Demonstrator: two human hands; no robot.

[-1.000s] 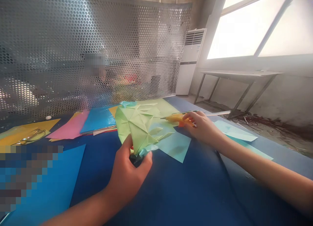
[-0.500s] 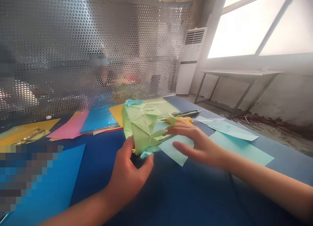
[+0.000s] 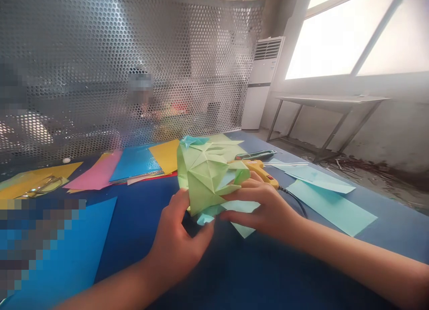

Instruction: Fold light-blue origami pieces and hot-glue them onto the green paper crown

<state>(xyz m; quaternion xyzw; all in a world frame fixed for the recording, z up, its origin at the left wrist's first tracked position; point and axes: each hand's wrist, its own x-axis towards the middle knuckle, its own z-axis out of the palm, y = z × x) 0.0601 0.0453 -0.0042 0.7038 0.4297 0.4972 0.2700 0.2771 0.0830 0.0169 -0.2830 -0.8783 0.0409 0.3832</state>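
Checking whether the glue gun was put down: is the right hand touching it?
Apart. The head view shows the right hand on the green folded paper; the glue gun lies behind it.

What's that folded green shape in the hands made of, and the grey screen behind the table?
The folded green shape looks like thin matte paper: sharp creases, flat facets, light-blue pieces tucked in. Left hand and right hand both grip it. The screen seems to be perforated sheet metal, with a dull silvery sheen and regular round holes.

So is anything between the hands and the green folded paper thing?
No, nothing visible. The left hand and right hand both touch the green folded paper piece directly. The yellow glue gun lies behind the right hand, out of the way.
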